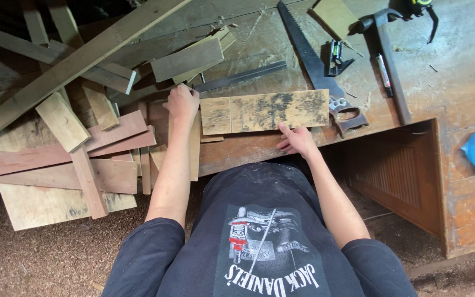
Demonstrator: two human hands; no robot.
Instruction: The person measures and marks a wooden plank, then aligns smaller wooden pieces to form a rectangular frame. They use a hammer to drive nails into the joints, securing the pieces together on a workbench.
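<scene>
The person wears a black short-sleeved T-shirt (pixel 265 231) with a white-and-red printed graphic on the chest; both forearms are bare.

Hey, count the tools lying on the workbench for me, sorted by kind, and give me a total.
Handsaw: 1
Hammer: 1
Marker pen: 1
Small square with a level vial: 1
Flat metal ruler: 1
Total: 5

The stained board under the left hand and right hand is not counted.

Both hands forward: left hand (pixel 181 103) curled knuckles-up, right hand (pixel 298 141) flat, fingers spread.
</scene>
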